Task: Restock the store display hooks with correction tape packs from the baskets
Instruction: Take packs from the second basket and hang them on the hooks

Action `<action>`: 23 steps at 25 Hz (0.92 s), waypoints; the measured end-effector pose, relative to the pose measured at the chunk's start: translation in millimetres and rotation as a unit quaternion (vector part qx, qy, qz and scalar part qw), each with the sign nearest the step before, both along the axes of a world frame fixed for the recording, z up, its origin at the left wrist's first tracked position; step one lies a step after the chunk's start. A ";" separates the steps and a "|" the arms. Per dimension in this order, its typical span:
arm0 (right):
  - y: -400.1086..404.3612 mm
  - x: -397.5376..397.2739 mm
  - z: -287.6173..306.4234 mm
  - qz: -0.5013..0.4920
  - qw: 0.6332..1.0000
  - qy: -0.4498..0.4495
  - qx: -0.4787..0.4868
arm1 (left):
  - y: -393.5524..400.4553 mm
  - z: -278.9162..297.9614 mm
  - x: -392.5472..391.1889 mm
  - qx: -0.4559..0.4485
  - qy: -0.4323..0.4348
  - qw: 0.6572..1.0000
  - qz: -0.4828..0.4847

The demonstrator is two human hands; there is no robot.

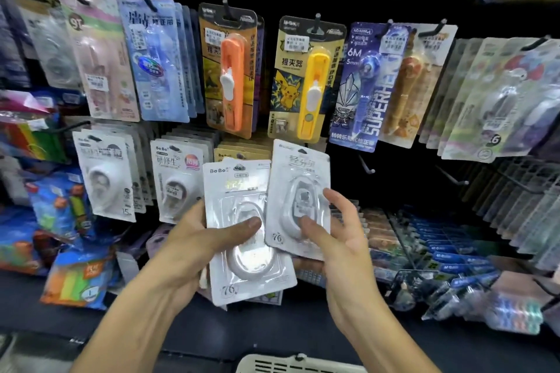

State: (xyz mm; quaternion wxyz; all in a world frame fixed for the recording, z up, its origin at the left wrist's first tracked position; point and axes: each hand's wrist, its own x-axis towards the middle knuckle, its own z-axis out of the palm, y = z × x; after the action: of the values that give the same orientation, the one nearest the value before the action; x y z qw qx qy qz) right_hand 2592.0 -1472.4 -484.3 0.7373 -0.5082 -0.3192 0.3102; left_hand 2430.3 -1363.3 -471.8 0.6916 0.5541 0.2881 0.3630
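Both packs are up in front of the display, side by side and overlapping a little. The left hand grips the lower white pack, thumb across its blister. The right hand pinches the other pack (tilted slightly), fingers behind. An empty hook sits just right. A pale basket shows below.

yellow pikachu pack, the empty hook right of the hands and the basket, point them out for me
yellow Pikachu pack (291, 91), head view, on the card's Pikachu drawing.
empty hook (365, 164), head view, on its bare wire shaft.
basket (291, 365), head view, on the pale slotted rim at the bottom edge.
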 end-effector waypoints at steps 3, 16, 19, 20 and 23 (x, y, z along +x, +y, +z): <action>-9.6 12.2 -3.4 -0.040 0.997 -0.044 -0.053 | 6.7 3.6 -14.8 0.017 0.002 0.999 0.030; 1.1 6.8 -5.4 -0.043 0.992 -0.069 -0.098 | 19.1 7.5 -24.5 0.036 -0.064 0.991 0.109; 19.2 21.2 2.0 0.029 0.994 -0.021 -0.103 | 11.6 1.2 -5.2 0.029 -0.061 0.992 0.110; 19.4 27.3 -0.7 0.039 0.992 -0.042 -0.116 | 6.6 -2.4 2.4 0.026 -0.060 0.991 0.113; 21.7 14.7 -4.2 0.051 0.977 -0.143 -0.150 | -3.2 -7.3 16.4 0.029 -0.049 0.991 0.120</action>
State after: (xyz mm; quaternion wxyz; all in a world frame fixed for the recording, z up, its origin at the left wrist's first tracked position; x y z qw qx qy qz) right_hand 2606.7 -1450.8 -488.4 0.5828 -0.6349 -0.3968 0.3159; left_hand 2446.7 -1366.4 -479.1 0.6398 0.5166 0.3080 0.4784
